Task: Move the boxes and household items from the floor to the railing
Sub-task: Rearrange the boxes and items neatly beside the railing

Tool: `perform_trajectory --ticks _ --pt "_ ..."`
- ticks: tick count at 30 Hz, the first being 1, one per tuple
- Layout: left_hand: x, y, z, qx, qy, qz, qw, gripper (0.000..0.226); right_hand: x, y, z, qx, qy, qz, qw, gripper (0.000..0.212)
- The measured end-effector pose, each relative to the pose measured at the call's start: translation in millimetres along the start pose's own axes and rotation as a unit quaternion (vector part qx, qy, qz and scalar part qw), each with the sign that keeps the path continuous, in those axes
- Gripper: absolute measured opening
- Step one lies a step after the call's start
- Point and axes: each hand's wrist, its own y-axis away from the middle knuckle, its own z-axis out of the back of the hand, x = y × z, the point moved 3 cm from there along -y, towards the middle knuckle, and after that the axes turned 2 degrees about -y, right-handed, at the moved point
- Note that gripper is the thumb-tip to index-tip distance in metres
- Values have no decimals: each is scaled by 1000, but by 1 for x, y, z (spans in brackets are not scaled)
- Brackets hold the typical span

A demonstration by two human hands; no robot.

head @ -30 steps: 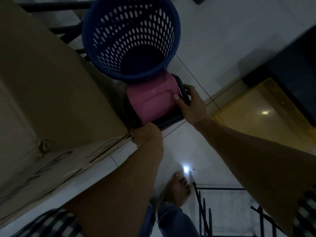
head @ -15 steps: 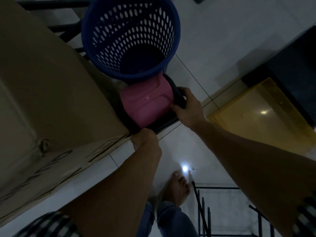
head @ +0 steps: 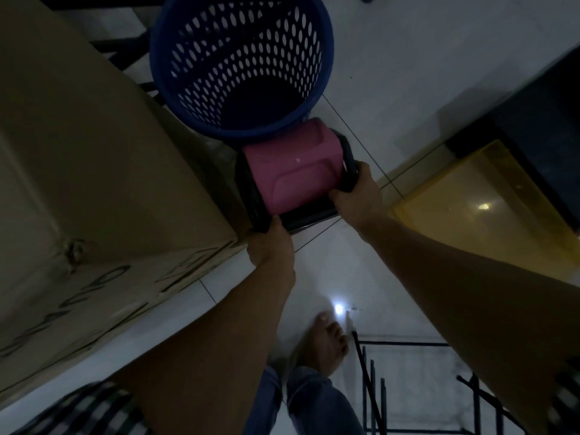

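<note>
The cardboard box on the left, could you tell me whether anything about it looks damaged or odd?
Yes. The box has a small crumpled, torn spot on its near edge, above the printed lettering. Otherwise its faces look flat and intact. The light is dim, so finer damage cannot be ruled out.

Single head view, steeply downward (close) over floor point(head: 408, 58).

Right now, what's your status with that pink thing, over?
Both hands, left and right, gripping the black frame around the pink container. Container wedged between cardboard box and blue basket. Tight fit, nothing else blocking.
</note>
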Motion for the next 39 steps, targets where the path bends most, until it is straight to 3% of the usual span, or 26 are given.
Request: perform_trajectory --ticks 2,7,10,13,18,21,25,30,37,39 --pt "-5 6 1 20 4 -2 1000 100 -3 2 3 -11 1 -4 1000 67" --pt "-6 -2 -4 37 -31 7 999 86 -5 1 8 -33 2 -4 999 58" --pt "-4 -5 -6 33 -47 -17 998 58 -6 0 8 -32 8 4 999 58" --pt "7 -7 1 36 12 12 999 41 -1 5 3 -28 25 29 999 61" --pt "29 -4 16 25 73 62 995 34 13 6 -16 29 103 99 989 69" --pt "28 -6 20 8 80 52 995 27 13 1 -17 66 110 100 987 74" --pt "28 -9 22 7 58 15 998 35 4 7 -11 25 92 98 991 67" --pt "29 19 22 30 41 -27 998 66 -8 12 -10 -49 10 86 995 54" --pt "31 34 22 47 61 -36 996 104 -8 17 -3 -57 -4 121 991 50" --pt "29 36 22 56 65 -52 995 101 -9 19 -3 -65 -9 131 989 48"
